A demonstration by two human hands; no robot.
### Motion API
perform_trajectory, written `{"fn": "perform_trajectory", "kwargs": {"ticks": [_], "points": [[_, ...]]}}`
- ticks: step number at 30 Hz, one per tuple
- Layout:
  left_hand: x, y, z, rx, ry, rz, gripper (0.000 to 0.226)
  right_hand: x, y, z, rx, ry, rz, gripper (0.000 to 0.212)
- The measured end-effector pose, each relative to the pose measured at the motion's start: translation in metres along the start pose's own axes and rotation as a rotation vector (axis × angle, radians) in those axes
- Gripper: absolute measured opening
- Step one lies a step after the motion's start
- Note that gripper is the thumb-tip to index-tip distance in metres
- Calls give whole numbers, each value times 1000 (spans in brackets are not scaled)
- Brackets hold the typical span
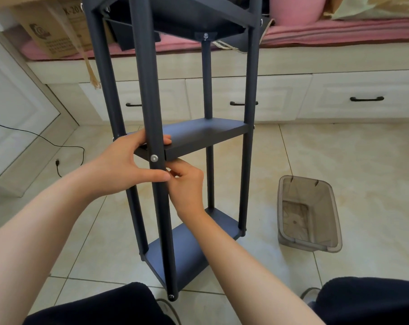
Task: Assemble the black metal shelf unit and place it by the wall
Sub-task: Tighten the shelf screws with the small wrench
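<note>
Two hands met at the black shelf unit (pixel 175 141), which stood upright on the tile floor (pixel 339 160) near the drawers (pixel 362 99); left hand (pixel 126 163) gripped the front post w/ fingers over the mid shelf (pixel 206 134). Right hand (pixel 187 186) sat curled just under that shelf's corner by the screw (pixel 154 157); couldn't tell if it pinched anything; clear bin (pixel 309 212) beside the unit.

I see a glossy beige tiled floor (pixel 339 160) carrying the upright black metal shelf unit (pixel 189 249). Near it on the right stands a translucent grey plastic bin (pixel 334 221). A thin black cable (pixel 58 146) trails across the tiles at left.
</note>
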State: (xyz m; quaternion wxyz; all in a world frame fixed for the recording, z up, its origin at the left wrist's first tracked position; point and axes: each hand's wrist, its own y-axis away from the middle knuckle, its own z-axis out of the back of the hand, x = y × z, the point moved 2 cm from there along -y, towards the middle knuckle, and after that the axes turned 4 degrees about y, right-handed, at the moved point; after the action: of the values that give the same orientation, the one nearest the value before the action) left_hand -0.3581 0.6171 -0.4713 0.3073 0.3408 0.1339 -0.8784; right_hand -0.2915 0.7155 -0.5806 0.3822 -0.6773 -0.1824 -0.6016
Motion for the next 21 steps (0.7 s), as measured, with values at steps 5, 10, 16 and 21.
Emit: {"fn": "perform_trajectory", "kwargs": {"ticks": [5, 10, 16, 21], "points": [[1, 0, 1, -5, -3, 16, 65, 2, -3, -1, 35, -42, -7, 14], [2, 1, 2, -6, -1, 26, 63, 2, -3, 15, 37, 94, -1, 13], [-1, 3, 2, 5, 1, 40, 63, 7, 5, 41, 137, 223, -34, 18], [-2, 3, 2, 11, -8, 46, 64, 15, 1, 55, 193, 364, -41, 20]]}}
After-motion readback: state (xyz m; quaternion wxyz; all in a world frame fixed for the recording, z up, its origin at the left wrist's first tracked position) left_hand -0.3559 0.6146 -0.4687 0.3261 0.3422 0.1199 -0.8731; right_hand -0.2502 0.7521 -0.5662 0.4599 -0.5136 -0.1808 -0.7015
